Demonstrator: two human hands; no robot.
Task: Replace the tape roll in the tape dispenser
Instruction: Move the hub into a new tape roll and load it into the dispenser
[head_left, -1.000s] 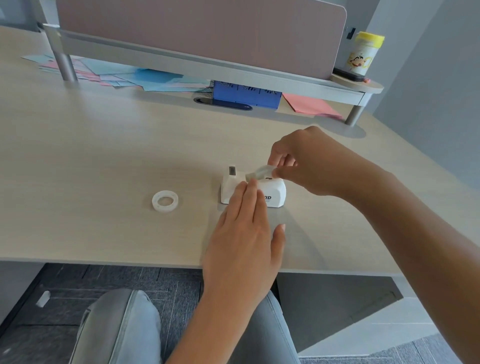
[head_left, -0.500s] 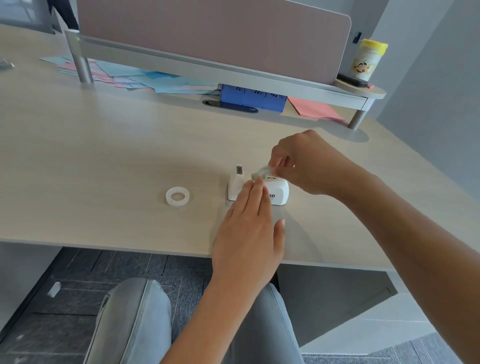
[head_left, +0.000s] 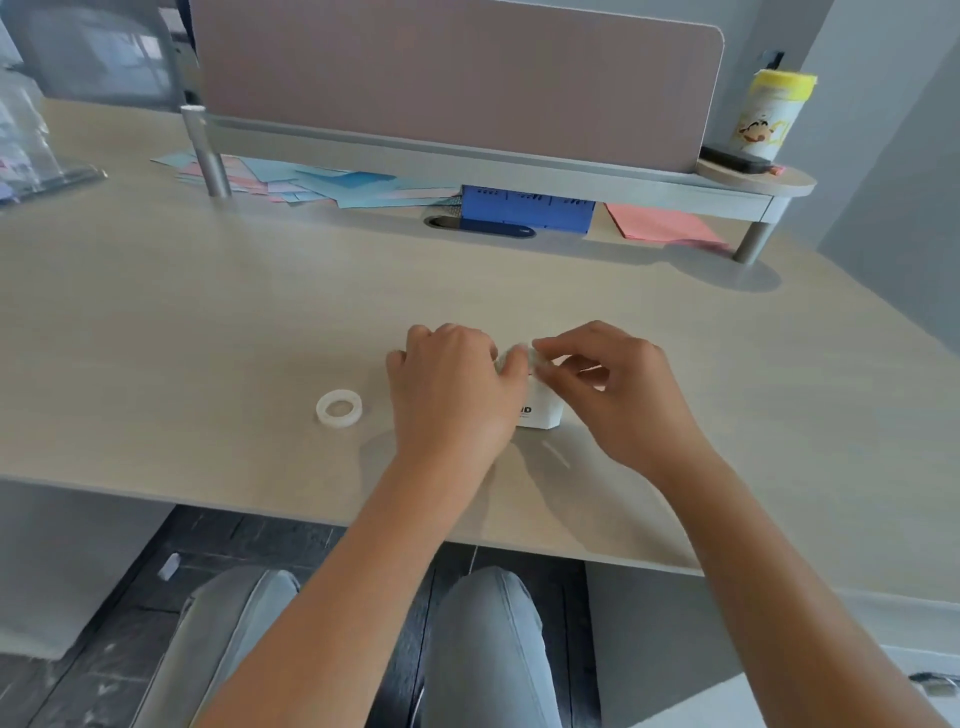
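**Both hands close on the dispenser as a spare roll waits**

Your left hand curls over the small white plastic tape dispenser near the front of the pale wood-grain counter, probably pinning the light body so it cannot slide. Your right hand meets it from the other side, fingers pinched on something pale and glossy at the top, likely the roll or its core; blur hides which. A translucent white ring of tape lies flat to the left, near but apart, within easy reach. Farther back, blue and pink paper sheets fan out beneath a grey metal shelf.
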